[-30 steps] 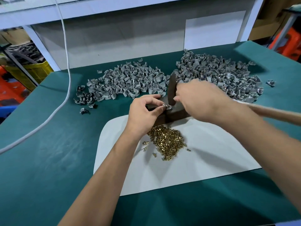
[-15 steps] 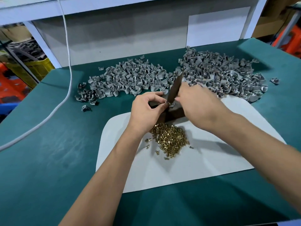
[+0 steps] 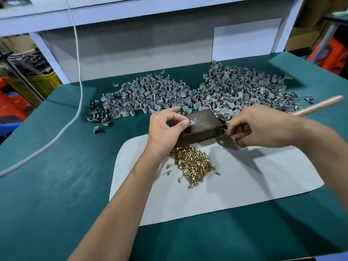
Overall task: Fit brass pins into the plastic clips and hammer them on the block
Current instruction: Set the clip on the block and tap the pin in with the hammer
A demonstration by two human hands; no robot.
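On the green surface [image 3: 56,185], the left hand [image 3: 165,129] pinches a grey clip [image 3: 192,122] atop the dark block [image 3: 201,129], while the right hand [image 3: 258,127] grips a hammer [image 3: 226,141] beside it, brass pins [image 3: 192,164] heaped just below.

A thick white cable [image 3: 79,76] hangs down the grey back panel [image 3: 143,53] and trails left across the teal table mat [image 3: 56,185]. A yellow slatted plastic crate [image 3: 44,85] stands behind the table's left edge.
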